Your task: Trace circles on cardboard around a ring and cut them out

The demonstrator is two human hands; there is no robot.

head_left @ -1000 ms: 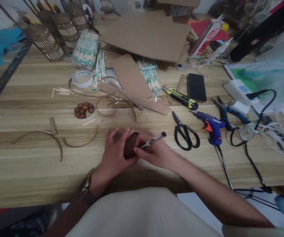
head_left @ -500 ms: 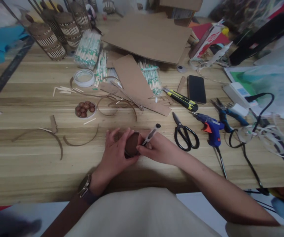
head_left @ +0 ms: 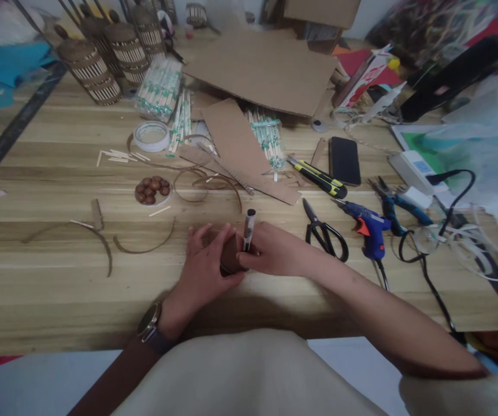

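My right hand (head_left: 263,248) is closed around a pen (head_left: 249,228) with a clear barrel and dark cap end, held nearly upright. Its tip is hidden behind the fingers. Under it lies a brown cardboard piece (head_left: 230,254) with a curved edge. My left hand (head_left: 208,260), a watch on its wrist, holds this piece against the table, thumb on the near side and fingers spread over the far side. Both hands cover much of the piece. Black-handled scissors (head_left: 324,234) lie just right of my right hand.
A blue glue gun (head_left: 372,228), pliers (head_left: 396,205), a utility knife (head_left: 318,178) and a phone (head_left: 344,160) lie at right. A dish of brown balls (head_left: 151,190), curved strips (head_left: 145,248) and a tape roll (head_left: 151,136) are at left. Cardboard sheets (head_left: 266,72) lie behind.
The pen has tipped from leaning right to almost upright, and my right hand has shifted slightly left. My left hand stays on the cardboard piece. The view has shifted a little.
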